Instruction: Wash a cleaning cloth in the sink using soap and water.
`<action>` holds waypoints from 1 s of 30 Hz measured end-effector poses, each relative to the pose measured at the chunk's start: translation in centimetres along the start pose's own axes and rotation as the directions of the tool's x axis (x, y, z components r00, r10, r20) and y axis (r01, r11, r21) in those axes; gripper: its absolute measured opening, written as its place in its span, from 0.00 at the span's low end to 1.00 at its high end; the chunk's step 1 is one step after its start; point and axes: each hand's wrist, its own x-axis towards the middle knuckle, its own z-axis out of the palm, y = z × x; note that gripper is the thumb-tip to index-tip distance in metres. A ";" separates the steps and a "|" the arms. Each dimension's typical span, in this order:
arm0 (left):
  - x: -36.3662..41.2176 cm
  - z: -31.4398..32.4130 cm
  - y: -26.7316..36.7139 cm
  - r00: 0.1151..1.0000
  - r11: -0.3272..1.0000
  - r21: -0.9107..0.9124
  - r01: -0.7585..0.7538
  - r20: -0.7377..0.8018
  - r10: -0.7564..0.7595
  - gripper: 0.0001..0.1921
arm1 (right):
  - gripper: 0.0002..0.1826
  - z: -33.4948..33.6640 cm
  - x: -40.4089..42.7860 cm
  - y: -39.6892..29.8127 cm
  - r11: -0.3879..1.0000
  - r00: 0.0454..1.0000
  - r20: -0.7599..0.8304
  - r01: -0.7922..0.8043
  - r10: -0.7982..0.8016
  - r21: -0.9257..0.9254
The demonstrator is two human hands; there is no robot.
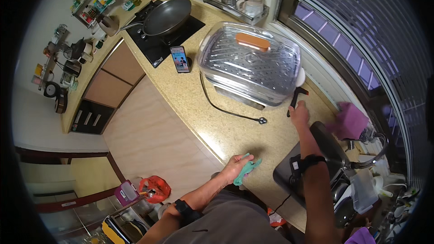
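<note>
My left hand (236, 168) is closed around a crumpled green cloth (248, 171) above the front edge of the counter. Farther over, my right hand (300, 114) grips the handle of a small black T-shaped tool (295, 101) with an orange-red end; its exact kind cannot be made out. The tool is close to the right corner of a large electric steamer (239, 97). A clear ribbed lid (230, 57) with an orange-brown handle (253, 42) covers the steamer. Its black power cord (217, 105) curves across the speckled counter (190, 98) and ends in a plug (262, 120).
A wok (168, 17) rests on the black cooktop (149, 49). Between cooktop and steamer stands a phone (180, 59) with its screen lit. The sink (284, 169) with a curved faucet (381, 152) lies to the right, below a purple cloth (351, 121). A red-lined bin (155, 189) stands on the floor.
</note>
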 end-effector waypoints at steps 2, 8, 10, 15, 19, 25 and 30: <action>0.3 -1.3 0.4 1.000 1.000 -0.012 0.000 -0.003 0.000 0.09 | 0.21 0.6 0.9 -0.4 0.990 0.998 -0.036 -0.061 0.057 -0.124; 3.5 -2.3 3.1 0.989 0.977 0.157 -0.144 -0.001 0.146 0.17 | 0.16 -2.2 -0.8 0.4 0.947 0.959 0.106 -0.278 0.263 0.161; 7.9 -3.9 2.0 0.970 0.924 0.301 -0.234 0.002 0.245 0.21 | 0.13 -3.5 -2.7 2.1 0.786 0.900 0.306 -0.425 0.311 0.448; 12.3 -4.3 6.3 0.934 0.681 0.694 -0.233 -0.034 0.354 0.29 | 0.12 -6.6 -12.1 7.4 0.464 0.889 0.374 -0.457 0.264 0.759; 13.9 -4.2 8.5 0.987 0.685 0.726 -0.064 -0.058 0.153 0.33 | 0.12 -8.2 -19.6 9.6 0.331 0.857 0.419 -0.506 0.301 0.797; 19.1 -7.4 8.7 0.938 -0.048 0.992 -0.115 0.125 0.323 0.20 | 0.13 -7.9 -26.5 10.9 0.206 0.824 0.483 -0.549 0.297 0.810; 14.0 -2.6 12.5 0.942 -0.124 0.991 0.041 0.003 0.336 0.18 | 0.12 -8.2 -30.0 13.0 0.249 0.856 0.409 -0.491 0.315 0.835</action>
